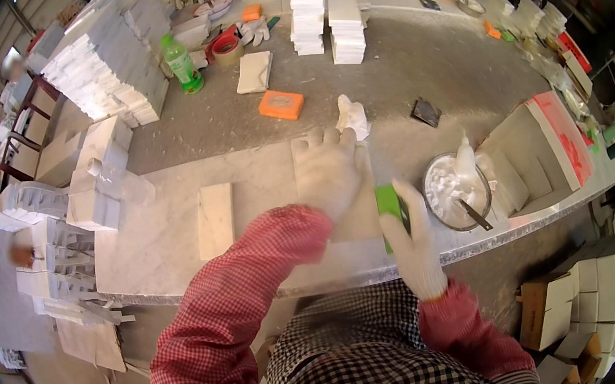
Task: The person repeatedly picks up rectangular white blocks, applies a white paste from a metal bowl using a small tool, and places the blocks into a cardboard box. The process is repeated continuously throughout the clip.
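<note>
My left hand, in a white work glove, lies flat with fingers stretched over a pale marble tile on the worktop. Just right of it, my gloved right hand grips a green block with a dark side, held against the tile's right edge. A second marble tile lies to the left. Beyond my left fingers sits a crumpled white cloth. Close to my right hand stands a bowl of white paste, with a spatula and a white nozzle-tipped bottle in it.
An orange block, a dark flat piece and a green bottle stand farther back. Tall tile stacks rise at the far left. An open carton is at the right. A clear plastic bottle stands left.
</note>
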A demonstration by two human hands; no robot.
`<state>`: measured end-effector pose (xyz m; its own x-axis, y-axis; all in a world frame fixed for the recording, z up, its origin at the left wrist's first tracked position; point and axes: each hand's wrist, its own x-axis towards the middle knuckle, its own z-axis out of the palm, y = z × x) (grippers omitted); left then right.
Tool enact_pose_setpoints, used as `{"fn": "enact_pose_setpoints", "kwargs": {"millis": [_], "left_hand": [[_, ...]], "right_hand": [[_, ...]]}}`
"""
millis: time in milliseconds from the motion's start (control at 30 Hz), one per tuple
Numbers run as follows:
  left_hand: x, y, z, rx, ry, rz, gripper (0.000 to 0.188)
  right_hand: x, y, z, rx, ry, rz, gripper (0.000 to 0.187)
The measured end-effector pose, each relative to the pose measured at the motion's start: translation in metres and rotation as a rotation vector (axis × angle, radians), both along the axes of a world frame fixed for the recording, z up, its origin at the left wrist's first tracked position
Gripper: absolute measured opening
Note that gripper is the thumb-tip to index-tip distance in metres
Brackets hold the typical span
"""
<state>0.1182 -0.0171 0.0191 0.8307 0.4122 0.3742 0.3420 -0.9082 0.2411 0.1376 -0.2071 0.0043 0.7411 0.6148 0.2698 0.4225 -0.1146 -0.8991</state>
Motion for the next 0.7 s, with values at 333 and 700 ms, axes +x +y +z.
{"fn": "enact_pose_setpoints", "kwargs": {"millis": [333, 700], "left_hand": [[0.001, 0.001, 0.002, -0.045, 0.076, 0.0, 0.025], [0.003, 0.003, 0.0, -0.03, 0.114, 0.003, 0.029]], "right_hand": [[0.038, 0.047, 0.01, 0.007, -0.189, -0.059, 0.05], [0.037, 0.044, 0.015, -0.097, -0.187, -0.039, 0.05]]}}
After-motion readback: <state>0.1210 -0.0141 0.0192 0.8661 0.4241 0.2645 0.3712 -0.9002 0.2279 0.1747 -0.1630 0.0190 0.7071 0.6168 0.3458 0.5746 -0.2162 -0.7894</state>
